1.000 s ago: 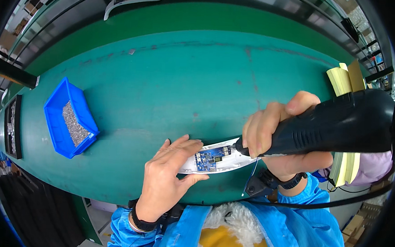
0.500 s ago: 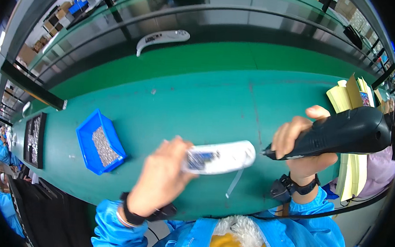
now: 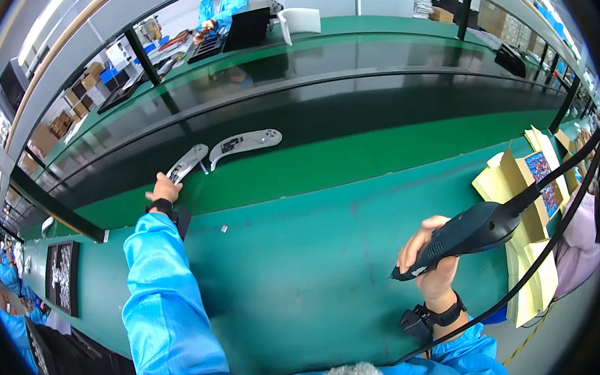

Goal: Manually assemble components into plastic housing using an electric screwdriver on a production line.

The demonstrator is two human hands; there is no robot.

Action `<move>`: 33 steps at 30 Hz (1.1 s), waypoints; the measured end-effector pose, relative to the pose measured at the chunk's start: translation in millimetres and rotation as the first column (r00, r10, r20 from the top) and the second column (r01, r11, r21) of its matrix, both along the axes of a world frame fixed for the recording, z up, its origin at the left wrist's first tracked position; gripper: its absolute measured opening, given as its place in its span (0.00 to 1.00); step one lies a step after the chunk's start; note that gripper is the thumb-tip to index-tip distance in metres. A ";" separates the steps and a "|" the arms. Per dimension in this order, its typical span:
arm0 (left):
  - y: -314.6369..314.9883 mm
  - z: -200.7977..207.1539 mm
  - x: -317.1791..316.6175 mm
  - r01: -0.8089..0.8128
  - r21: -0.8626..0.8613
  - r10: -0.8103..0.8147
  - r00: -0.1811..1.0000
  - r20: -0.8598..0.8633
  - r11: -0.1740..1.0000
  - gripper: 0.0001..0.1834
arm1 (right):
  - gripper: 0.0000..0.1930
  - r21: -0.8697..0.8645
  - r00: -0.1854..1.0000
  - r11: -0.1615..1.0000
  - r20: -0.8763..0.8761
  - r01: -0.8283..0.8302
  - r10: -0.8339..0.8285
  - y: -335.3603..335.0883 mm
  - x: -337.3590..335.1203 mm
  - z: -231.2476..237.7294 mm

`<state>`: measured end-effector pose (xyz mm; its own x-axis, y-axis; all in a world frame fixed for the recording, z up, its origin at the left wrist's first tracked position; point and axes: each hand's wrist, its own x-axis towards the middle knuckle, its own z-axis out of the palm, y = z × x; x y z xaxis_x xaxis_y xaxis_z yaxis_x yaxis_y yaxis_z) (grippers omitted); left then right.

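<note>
My left arm reaches far out to the left. At its end my left hand pinches the near tip of a white curved plastic housing, over the dark strip beyond the table. A second white curved housing with dark parts inside lies just to its right, the two almost touching. On the right, my right hand is wrapped around a black electric screwdriver. Its tip points left and down, above the green mat and apart from any part.
A black tray of small parts lies at the far left. Yellow sheets and an open carton stand at the right. The screwdriver's cable loops down along the right side. Across the dark belt, a co-worker in blue handles something.
My left hand has carried the housing from the middle of the mat forward and left, beside the other one. The view has shifted; the blue bin is out of sight. The screwdriver stays in my right hand.
</note>
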<state>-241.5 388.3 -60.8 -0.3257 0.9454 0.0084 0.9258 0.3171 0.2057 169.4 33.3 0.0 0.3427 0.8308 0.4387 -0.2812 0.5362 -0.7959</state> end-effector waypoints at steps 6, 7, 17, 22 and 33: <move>-5.4 43.8 85.3 0.402 0.077 -0.370 0.890 -0.268 0.912 0.55 | 0.39 -0.037 1.000 0.999 -0.002 -0.012 0.012 -0.4 1.4 -2.2; 1.8 38.8 99.9 0.577 0.186 -0.536 0.813 -0.230 0.796 0.51 | 0.39 -0.040 1.000 0.999 0.002 -0.008 0.008 -1.1 0.6 -1.6; -31.8 36.8 173.4 0.728 0.194 -0.710 0.685 -0.164 0.658 0.23 | 0.39 -0.023 0.999 0.999 0.039 -0.033 0.034 -4.3 2.4 10.0; -165.8 91.3 187.1 0.863 0.362 -0.914 0.400 -0.068 0.351 0.25 | 0.39 -0.012 0.985 0.990 -0.110 -0.137 0.135 -13.5 -0.9 22.2; -380.0 68.5 148.0 0.820 0.279 -0.841 0.536 -0.072 0.499 0.25 | 0.35 0.211 0.837 0.881 -0.279 -0.424 0.470 -25.0 -29.8 42.1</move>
